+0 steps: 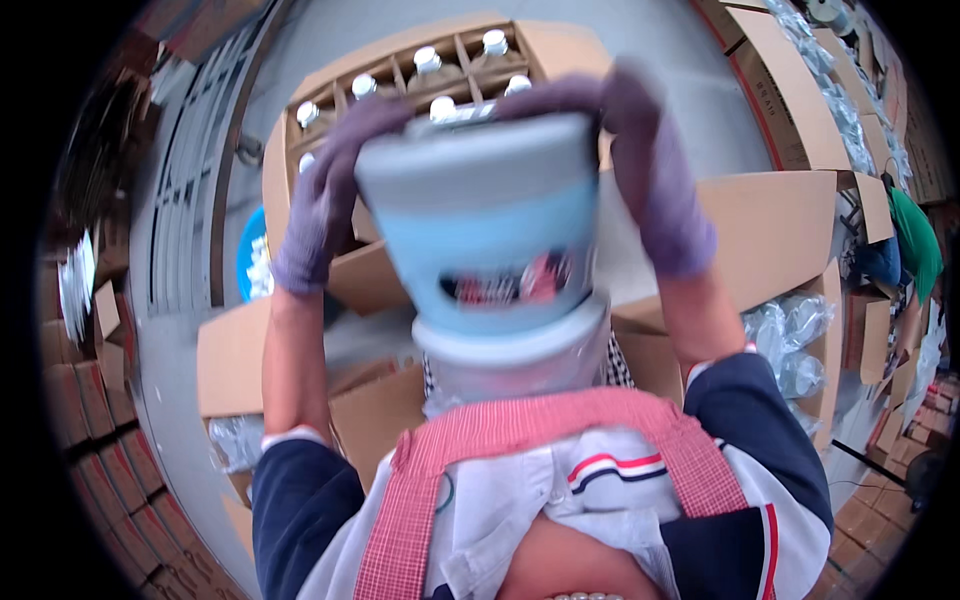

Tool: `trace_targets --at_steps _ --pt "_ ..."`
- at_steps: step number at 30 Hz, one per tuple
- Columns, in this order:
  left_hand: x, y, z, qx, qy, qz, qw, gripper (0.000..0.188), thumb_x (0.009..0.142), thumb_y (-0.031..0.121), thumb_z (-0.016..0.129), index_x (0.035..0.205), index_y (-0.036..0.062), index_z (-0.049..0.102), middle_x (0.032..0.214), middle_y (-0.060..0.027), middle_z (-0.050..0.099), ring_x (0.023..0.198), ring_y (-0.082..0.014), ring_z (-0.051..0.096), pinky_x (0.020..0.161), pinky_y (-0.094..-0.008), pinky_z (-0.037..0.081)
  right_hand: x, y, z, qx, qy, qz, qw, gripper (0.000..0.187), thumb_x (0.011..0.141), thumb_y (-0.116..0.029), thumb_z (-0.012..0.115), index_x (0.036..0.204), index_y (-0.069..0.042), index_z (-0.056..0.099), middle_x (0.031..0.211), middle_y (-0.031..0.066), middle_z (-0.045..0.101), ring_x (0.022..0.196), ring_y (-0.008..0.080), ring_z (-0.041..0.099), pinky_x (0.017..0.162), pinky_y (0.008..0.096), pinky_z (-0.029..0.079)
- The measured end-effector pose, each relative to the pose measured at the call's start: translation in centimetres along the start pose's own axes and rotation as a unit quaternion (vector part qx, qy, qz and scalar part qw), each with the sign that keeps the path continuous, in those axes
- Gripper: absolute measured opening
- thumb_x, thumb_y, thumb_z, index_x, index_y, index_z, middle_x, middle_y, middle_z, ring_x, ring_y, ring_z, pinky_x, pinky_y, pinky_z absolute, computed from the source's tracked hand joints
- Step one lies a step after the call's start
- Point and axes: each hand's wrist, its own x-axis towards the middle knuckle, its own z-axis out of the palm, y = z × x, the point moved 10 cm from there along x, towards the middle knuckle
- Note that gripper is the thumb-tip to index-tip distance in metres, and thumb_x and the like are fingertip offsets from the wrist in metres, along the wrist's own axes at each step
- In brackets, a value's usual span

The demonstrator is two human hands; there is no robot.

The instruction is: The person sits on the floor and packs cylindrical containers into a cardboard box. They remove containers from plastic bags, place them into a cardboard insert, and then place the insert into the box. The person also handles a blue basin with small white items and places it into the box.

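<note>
Both my hands wear purple gloves and hold up a large clear plastic bottle (pixel 490 250) with a light blue label, its base turned toward the camera. My left hand (pixel 318 205) grips its left side. My right hand (pixel 655 165) grips the top right edge. The bottle is blurred and hides much of what lies behind it. Beyond it stands an open cardboard box (pixel 330 85) with dividers, holding several white-capped bottles (pixel 428 60).
Open cardboard boxes (pixel 770 230) surround me; one at the right holds clear plastic-wrapped bottles (pixel 790 340). Stacked cartons (pixel 100 440) line the left edge and the top right. A person in a green top (pixel 915 245) bends over at the far right. A blue round thing (pixel 255 255) lies on the grey floor.
</note>
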Motion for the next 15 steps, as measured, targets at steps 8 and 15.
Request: trace_targets --at_steps 8,15 --pt "-0.6 4.0 1.4 -0.114 -0.01 0.007 0.993 0.072 0.095 0.057 0.034 0.136 -0.0018 0.043 0.135 -0.0166 0.049 0.122 -0.0254 0.049 0.102 -0.0368 0.039 -1.2 1.4 -0.8 0.05 -0.054 0.116 0.991 0.064 0.098 -0.049 0.027 0.104 0.0 0.068 0.107 0.0155 0.067 0.097 0.0219 0.063 0.089 0.0309 0.047" --pt "-11.3 3.1 4.5 -0.052 -0.117 -0.119 0.985 0.051 0.082 0.03 0.073 0.122 0.0025 0.058 0.107 -0.0117 0.064 0.102 -0.0196 0.06 0.089 -0.0308 0.047 -4.2 -0.1 -5.7 0.131 0.032 0.125 0.983 0.069 0.099 -0.05 0.025 0.111 0.007 0.062 0.115 0.0173 0.063 0.103 0.0225 0.059 0.094 0.0318 0.043"
